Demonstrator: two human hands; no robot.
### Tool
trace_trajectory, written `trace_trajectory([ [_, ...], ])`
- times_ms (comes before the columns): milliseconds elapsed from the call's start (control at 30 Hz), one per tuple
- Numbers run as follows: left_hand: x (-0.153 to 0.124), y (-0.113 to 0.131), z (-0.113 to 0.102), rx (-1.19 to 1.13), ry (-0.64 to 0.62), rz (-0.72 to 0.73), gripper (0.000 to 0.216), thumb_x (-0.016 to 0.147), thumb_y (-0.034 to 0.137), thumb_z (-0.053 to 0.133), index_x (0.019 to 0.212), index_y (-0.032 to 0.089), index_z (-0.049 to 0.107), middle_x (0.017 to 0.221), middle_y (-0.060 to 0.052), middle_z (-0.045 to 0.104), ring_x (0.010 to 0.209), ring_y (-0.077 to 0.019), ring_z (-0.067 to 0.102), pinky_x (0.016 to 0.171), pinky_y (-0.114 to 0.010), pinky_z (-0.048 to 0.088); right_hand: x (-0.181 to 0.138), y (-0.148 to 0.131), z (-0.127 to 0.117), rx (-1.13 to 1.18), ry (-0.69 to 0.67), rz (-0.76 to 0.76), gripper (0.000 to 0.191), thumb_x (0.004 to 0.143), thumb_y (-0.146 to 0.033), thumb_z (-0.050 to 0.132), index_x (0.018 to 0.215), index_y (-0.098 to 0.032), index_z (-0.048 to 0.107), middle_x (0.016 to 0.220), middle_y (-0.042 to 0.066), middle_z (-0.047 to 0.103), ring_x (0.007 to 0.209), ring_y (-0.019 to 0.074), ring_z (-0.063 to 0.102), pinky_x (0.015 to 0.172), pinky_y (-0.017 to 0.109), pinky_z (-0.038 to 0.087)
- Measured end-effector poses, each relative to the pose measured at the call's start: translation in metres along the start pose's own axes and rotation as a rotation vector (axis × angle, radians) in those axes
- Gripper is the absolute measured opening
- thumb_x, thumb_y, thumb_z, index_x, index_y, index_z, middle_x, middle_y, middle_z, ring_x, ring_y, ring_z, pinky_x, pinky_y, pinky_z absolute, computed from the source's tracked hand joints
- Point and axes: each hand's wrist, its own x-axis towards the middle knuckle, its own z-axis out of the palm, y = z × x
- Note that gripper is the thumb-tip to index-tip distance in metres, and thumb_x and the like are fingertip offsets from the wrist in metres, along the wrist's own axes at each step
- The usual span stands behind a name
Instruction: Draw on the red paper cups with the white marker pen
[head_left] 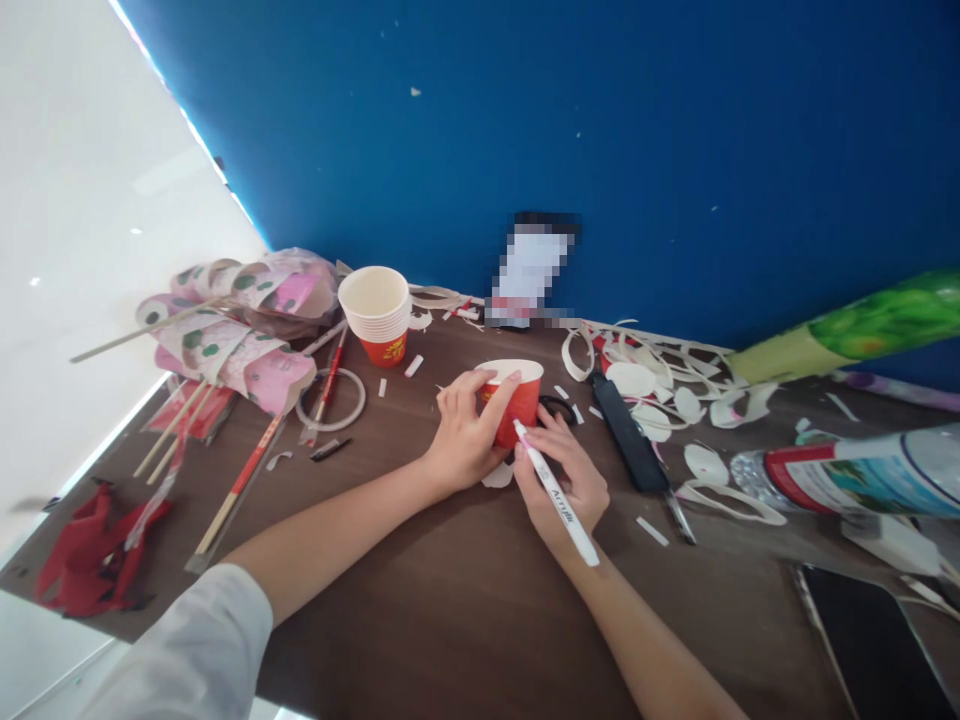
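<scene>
At the middle of the table, a red paper cup (523,402) with a white rim is held by my left hand (469,430), fingers on its rim and side. My right hand (570,480) grips a white acrylic marker (559,500) like a pen, its upper end against or just in front of the cup's side. Whether the marker touches the cup, I cannot tell. A black ring-shaped thing (556,408) shows behind my right hand. Under the cup lies a white paper scrap (498,476).
Stacked paper cups (375,300) stand back left, near pink paper pieces on sticks (232,360) and a red object (90,555). To the right lie a black-handled tool (630,435), paper offcuts (652,385), a bottle (847,465) and a phone (870,640). A blue panel (600,120) rises behind.
</scene>
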Motion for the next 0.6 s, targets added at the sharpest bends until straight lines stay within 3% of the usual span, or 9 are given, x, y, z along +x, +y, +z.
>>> trace_trajectory([
  [600, 0.0005, 0.0002, 0.0006, 0.009, 0.007, 0.005, 0.083, 0.074, 0.024, 0.062, 0.146, 0.025, 0.02, 0.13, -0.014, 0.036, 0.122, -0.0307, 0.037, 0.101, -0.044, 0.031, -0.0021, -0.0021, 0.0012, 0.005, 0.046, 0.051, 0.023, 0.074, -0.01, 0.067, 0.093, -0.022, 0.064, 0.089, 0.002, 0.074, 0.1, 0.0281, 0.071, 0.099, 0.055, 0.051],
])
